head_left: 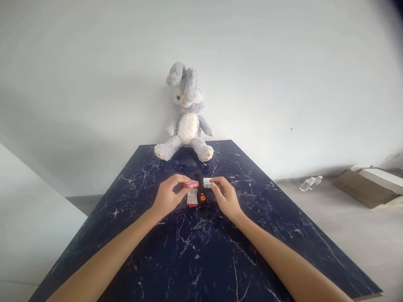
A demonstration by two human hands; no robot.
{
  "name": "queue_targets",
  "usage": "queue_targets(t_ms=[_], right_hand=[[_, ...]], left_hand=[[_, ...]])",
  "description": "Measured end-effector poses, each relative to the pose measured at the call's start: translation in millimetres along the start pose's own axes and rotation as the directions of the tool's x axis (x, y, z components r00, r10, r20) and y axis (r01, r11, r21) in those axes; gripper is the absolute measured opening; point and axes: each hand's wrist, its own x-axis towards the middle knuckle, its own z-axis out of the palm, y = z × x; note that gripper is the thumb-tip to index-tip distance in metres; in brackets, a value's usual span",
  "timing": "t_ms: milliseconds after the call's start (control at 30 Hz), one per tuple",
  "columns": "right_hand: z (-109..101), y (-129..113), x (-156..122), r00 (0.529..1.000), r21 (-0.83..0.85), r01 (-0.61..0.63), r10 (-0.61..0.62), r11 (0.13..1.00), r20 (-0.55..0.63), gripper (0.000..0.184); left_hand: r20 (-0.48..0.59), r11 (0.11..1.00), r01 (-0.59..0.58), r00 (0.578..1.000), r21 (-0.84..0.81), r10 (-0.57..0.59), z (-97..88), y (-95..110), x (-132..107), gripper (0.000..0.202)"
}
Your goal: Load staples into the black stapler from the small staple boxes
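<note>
My left hand (170, 193) pinches a small red-and-white box (190, 184) between thumb and fingers. Just below it, another small white box with red edges (192, 198) lies on the dark blue marbled table (201, 256). A long black object with an orange button (200, 191), perhaps a flashlight, lies lengthwise between my hands. My right hand (227, 197) is closed, with its fingertips on the edge of a small white box (207, 182) on the black object's right side. Whether that box rests on the table is unclear.
A grey plush rabbit (189, 126) with a white belly sits at the table's far edge against the pale wall. On the floor to the right are clear plastic bottles (310, 183) and a cardboard box (359, 188). A white panel (34, 226) stands at left.
</note>
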Motion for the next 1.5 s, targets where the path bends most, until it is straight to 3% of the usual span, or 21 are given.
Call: queue_targets(t_ms=[267,400,533,667,967,1100,1200,1367,1500], right_hand=[[1.3,3.0,1.1,1.000,-0.042,-0.023,0.024,0.999,0.016,0.024],[3.6,4.7,0.7,0.999,-0.044,-0.046,0.046,0.998,0.009,0.025],[9.4,10.1,0.1,0.998,-0.031,-0.057,0.057,0.998,0.025,0.024],[15.4,16.1,-0.3,0.995,-0.041,-0.079,0.081,0.996,0.054,0.023],[16.7,23.6,-0.2,0.970,0.003,-0.153,0.150,0.988,0.193,0.026],[17.4,26.8,-0.2,0.960,-0.002,-0.171,0.167,0.985,0.226,0.028],[17.5,27.3,0.1,0.957,-0.016,-0.170,0.169,0.985,0.235,0.029],[17.7,25.1,-0.2,0.957,-0.015,-0.171,0.170,0.985,0.234,0.029],[17.0,28.0,1.4,0.950,0.030,-0.223,0.211,0.974,0.230,0.029]], left_hand=[[0.003,0.996,-0.038,0.999,0.085,0.038,3.3,-14.1,-1.7,0.010],[-0.046,0.977,0.037,0.999,0.211,-0.027,8.3,-36.4,-6.0,0.018],[0.024,0.958,0.093,0.994,0.271,-0.103,23.1,-66.4,-6.0,0.029],[0.195,0.959,0.070,0.972,0.276,-0.128,37.9,-85.1,2.0,0.037],[0.454,0.988,0.140,0.878,0.066,-0.155,24.2,-79.5,3.0,0.058],[0.490,0.975,0.196,0.843,0.105,-0.222,11.5,-84.7,5.6,0.065],[0.574,0.981,0.143,0.795,0.133,-0.194,7.0,-88.2,4.4,0.082],[0.519,0.986,0.096,0.840,0.139,-0.155,10.7,-84.3,1.5,0.084],[0.593,0.985,0.085,0.790,0.150,-0.158,6.2,-79.8,6.2,0.087]])
